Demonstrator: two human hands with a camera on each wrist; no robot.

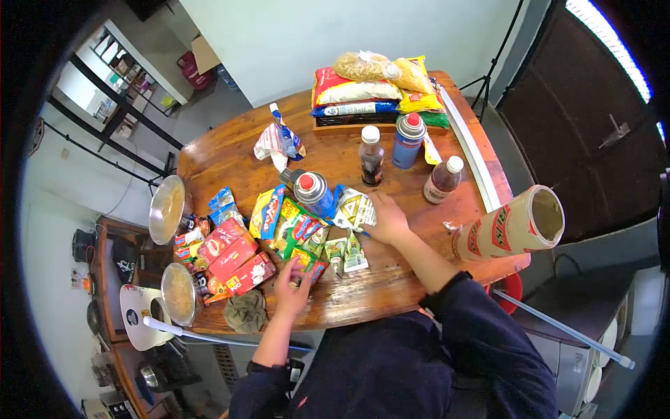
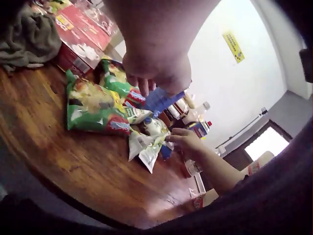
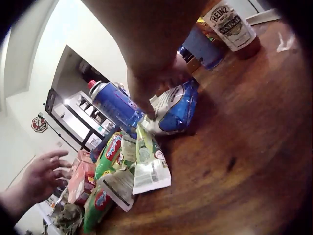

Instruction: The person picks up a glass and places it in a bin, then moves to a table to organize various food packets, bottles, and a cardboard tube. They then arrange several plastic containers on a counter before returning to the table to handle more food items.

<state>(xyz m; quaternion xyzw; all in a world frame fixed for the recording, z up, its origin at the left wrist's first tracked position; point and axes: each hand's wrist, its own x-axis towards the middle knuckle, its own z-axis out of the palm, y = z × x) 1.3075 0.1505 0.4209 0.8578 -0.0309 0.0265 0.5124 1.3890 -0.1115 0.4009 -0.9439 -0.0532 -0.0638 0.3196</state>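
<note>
My right hand (image 1: 388,219) grips a blue and white packet (image 3: 179,111), its thumb and fingers around the top in the right wrist view. A blue spray can (image 1: 315,195) with a red cap stands just left of that packet. Below it lie two small white and green pouches (image 1: 347,254). My left hand (image 1: 292,288) holds nothing; its fingers are loosely bent over a green snack packet (image 2: 95,105) near the table's front edge. More green and yellow packets (image 1: 286,227) lie between the hands. Beside the left hand are red boxes (image 1: 237,258) and a crumpled dark cloth (image 1: 246,311).
Two bowls (image 1: 167,209) stand at the left edge. Behind are a dark bottle (image 1: 371,157), a second spray can (image 1: 407,143), a vinegar bottle (image 1: 443,180) and stacked food bags (image 1: 359,91). A large tape-wrapped roll (image 1: 506,227) sits at the right corner.
</note>
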